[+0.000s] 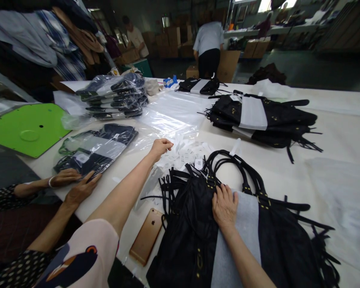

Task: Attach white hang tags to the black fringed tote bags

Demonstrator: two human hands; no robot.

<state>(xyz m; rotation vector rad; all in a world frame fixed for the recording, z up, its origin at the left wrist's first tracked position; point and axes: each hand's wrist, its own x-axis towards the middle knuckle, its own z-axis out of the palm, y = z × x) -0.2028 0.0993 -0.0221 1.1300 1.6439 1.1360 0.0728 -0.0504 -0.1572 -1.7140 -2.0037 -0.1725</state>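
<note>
A black handbag [192, 224] with fringed ties and looped handles [243, 164] lies flat in front of me. A pale grey band [248, 224] wraps its middle, and a small white tag [199, 163] sits by the handles. My right hand [225, 206] rests on the bag at the band's edge, fingers stretched out. My left hand [161, 149] reaches forward over a heap of small white slips [186, 154]. Its fingers are pinched together; whether a slip is between them is too small to tell.
A gold phone [147, 237] lies left of the bag. Stacked black bags [288, 120] stand behind, with plastic-wrapped bags [120, 96] at the back left. At left, a co-worker's hands [78, 192] touch a wrapped bag [97, 150] near a green board [30, 128].
</note>
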